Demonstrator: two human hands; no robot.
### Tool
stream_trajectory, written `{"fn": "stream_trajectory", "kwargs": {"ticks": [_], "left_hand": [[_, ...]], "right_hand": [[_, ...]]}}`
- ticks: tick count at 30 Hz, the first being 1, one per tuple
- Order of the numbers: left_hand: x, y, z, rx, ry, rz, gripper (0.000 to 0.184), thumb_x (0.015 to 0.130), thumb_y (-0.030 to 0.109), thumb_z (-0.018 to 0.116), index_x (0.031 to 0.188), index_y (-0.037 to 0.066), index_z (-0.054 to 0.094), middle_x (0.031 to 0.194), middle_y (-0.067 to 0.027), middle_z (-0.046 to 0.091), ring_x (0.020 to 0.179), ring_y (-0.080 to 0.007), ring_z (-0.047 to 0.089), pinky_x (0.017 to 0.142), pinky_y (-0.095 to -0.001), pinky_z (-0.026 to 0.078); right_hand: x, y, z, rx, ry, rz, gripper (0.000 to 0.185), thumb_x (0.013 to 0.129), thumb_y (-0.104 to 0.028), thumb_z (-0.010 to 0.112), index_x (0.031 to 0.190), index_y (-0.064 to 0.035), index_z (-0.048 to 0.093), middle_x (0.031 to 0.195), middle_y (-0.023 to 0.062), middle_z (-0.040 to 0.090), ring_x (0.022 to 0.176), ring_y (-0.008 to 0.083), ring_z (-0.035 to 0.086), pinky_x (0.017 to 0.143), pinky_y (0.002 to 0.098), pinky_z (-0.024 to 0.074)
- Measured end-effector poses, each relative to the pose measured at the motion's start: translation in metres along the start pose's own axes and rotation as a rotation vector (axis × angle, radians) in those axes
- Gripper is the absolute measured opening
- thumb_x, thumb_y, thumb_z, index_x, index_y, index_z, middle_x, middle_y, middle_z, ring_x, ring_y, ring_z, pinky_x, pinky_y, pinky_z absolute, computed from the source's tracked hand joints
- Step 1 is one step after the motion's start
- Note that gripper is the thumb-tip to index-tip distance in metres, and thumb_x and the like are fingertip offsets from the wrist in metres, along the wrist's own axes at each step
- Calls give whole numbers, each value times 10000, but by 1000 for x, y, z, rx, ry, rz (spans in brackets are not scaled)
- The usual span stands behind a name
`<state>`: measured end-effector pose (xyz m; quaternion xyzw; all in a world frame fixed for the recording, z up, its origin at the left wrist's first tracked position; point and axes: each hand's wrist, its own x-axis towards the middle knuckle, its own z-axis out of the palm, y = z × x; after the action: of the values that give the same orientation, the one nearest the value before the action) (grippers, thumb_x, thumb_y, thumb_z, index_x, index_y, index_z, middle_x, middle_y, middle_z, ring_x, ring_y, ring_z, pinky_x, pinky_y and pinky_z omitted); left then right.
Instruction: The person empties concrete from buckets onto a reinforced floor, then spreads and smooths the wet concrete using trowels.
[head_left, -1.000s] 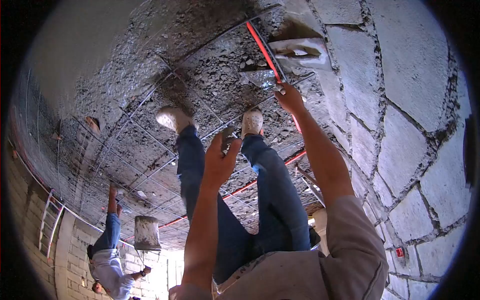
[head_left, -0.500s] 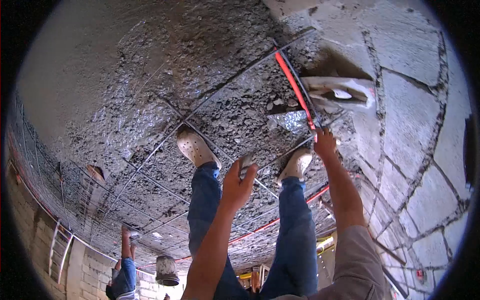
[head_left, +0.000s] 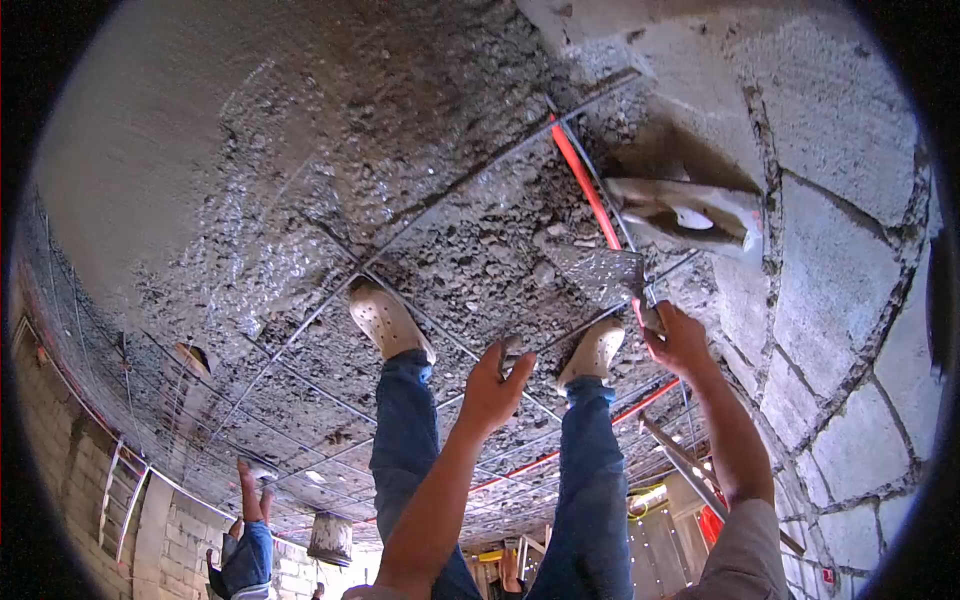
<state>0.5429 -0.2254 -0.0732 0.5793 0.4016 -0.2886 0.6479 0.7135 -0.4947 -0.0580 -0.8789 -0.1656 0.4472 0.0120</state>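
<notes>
Rough, partly wet concrete (head_left: pixel 470 255) is lying beneath crossing rebar (head_left: pixel 597 96), with hand-trowel work apparently in progress. The right hand (head_left: pixel 682 340) appears to be closing narrowly around the handle of the trowel (head_left: pixel 600 273), its blade sitting beside the red tube (head_left: pixel 585 180); moving it calls for clearing nearby bars. The left hand (head_left: pixel 495 390) is pinching a small grey object (head_left: pixel 512 347), unidentifiable.

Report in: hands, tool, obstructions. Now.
Right hand gripping trowel. Left hand half-curled, contents unclear. Red pipe and rebar close to the trowel, possibly in the way.
</notes>
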Motion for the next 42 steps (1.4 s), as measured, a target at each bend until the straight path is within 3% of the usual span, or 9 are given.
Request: {"fn": "stream_trajectory", "kwargs": {"ticks": [2, 3, 5, 7, 15, 18, 23, 36, 42], "left_hand": [[2, 8, -5, 8, 46, 103, 514, 868, 397, 594, 1162, -18, 520, 958, -170, 620, 785, -201, 599, 683, -312, 469], [3, 18, -9, 9, 48, 113, 514, 868, 397, 594, 1162, -18, 520, 958, -170, 620, 785, -201, 599, 683, -312, 469], [4, 39, -21, -17, 27, -104, 510, 870, 391, 592, 1148, -31, 523, 978, -174, 620, 832, -207, 600, 719, -318, 467], [11, 33, -32, 21, 24, -28, 511, 871, 393, 592, 1133, -41, 527, 968, -171, 619, 862, -209, 592, 732, -323, 463], [20, 20, -61, -1, 4, 18, 491, 881, 393, 570, 1196, 20, 525, 1061, -160, 621, 985, -248, 595, 868, -332, 440], [20, 28, -72, -10, 77, 84, 468, 876, 383, 585, 1131, -6, 540, 948, -148, 624, 837, -206, 594, 744, -326, 462], [28, 18, -85, -176, 125, 69, 478, 874, 386, 586, 1146, -3, 536, 845, -119, 630, 731, -171, 586, 666, -298, 462], [25, 25, -88, -227, 107, -23, 432, 876, 333, 597, 1149, 5, 535, 828, -92, 625, 694, -125, 556, 621, -270, 448], [27, 10, -77, -78, 198, 191, 445, 880, 366, 577, 1150, 13, 538, 828, -97, 628, 660, -142, 563, 612, -288, 454]], "right_hand": [[-1, -37, -19, 227, 50, 68, 323, 801, -281, 651, 978, -66, 487, 744, 165, 613, 697, 392, 607, 596, 445, 464], [7, -57, -28, 277, 2, 52, 388, 821, -322, 622, 1073, -64, 478, 833, 199, 625, 788, 389, 622, 656, 458, 489], [35, -101, -35, 468, 106, 20, 362, 839, -328, 604, 1042, -57, 477, 826, 207, 620, 778, 412, 612, 642, 454, 481], [75, -149, -45, 550, 221, -43, 362, 848, -331, 592, 1009, -34, 463, 821, 238, 607, 781, 432, 603, 631, 469, 470], [238, -283, -102, 527, 468, -200, 473, 872, -399, 519, 1064, 29, 462, 830, 299, 606, 795, 482, 593, 675, 520, 486], [276, -295, -105, 474, 538, -173, 492, 885, -445, 512, 1073, 8, 464, 835, 268, 603, 753, 403, 622, 625, 489, 456], [291, -295, -120, 451, 511, -157, 526, 878, -447, 502, 1044, 51, 471, 829, 293, 602, 773, 444, 607, 664, 510, 473], [305, -292, -119, 483, 546, -138, 543, 881, -426, 490, 1047, 91, 466, 841, 324, 595, 823, 483, 593, 719, 530, 487], [302, -291, -121, 509, 480, -100, 564, 881, -436, 497, 1068, 95, 462, 849, 328, 596, 843, 482, 596, 718, 513, 487]]}}
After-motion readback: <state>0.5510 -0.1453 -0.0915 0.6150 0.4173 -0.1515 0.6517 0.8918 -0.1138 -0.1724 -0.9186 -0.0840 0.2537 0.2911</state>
